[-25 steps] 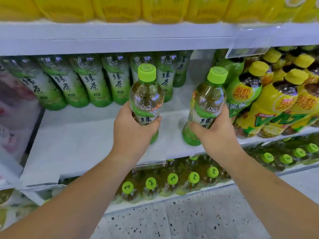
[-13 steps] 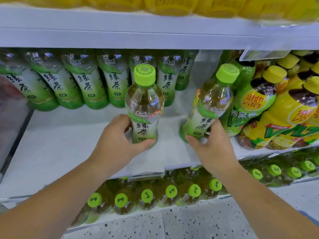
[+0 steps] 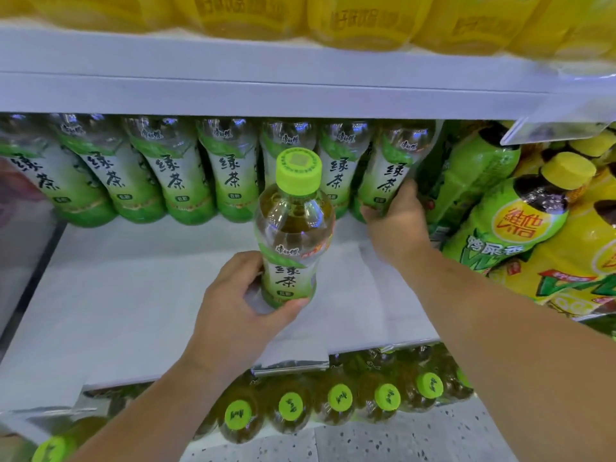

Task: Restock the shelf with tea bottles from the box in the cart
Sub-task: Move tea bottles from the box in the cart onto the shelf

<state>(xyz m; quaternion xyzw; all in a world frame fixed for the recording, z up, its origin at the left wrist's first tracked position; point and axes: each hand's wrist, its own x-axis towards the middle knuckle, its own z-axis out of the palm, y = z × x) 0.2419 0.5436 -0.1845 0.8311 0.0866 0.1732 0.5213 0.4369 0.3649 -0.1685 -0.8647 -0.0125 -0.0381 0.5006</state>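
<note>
The left hand (image 3: 240, 315) curls round a smooth, see-through plastic tea bottle (image 3: 293, 235) with a ridged green cap (image 3: 298, 168), upright over the middle of the flat white shelf (image 3: 133, 295). The right hand (image 3: 396, 221) grips a second tea bottle (image 3: 393, 175) by the shelf's back edge.

My feed is bright and even. Overhead light leaves white glints on the shoulders of the back-row bottles (image 3: 230, 175), whose tops sit in shade under the upper shelf (image 3: 266, 95). The wide lens bows that shelf; the yellow bottles (image 3: 350, 18) above look smeared.
</note>
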